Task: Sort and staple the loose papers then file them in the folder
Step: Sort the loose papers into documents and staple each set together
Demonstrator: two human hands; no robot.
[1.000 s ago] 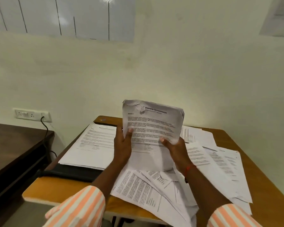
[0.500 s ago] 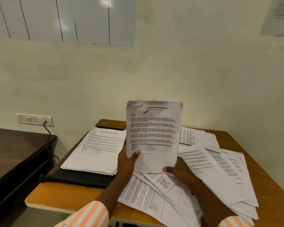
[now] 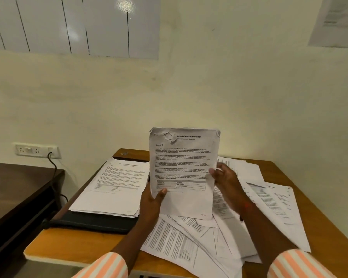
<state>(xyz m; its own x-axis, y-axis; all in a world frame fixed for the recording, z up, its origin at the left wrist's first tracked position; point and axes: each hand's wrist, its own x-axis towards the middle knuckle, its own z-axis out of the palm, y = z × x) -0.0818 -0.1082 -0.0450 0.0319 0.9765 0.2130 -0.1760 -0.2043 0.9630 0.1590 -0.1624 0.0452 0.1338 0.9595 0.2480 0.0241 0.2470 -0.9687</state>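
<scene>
Many papers (image 3: 189,247) lie messy on the table (image 3: 54,245). Above them the left hand (image 3: 151,199) pinches a page (image 3: 183,167) upright; its top is torn. The right hand (image 3: 225,179) at its edge is too blurry to tell its grip. Left, a neat pile (image 3: 113,189) tops the folder (image 3: 92,223).

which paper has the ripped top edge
The upright sheet headed Internship Documentation, gripped by the left hand: its top left corner is torn. The neat stack on the black folder and the scattered sheets lie flat, no tear visible.
</scene>
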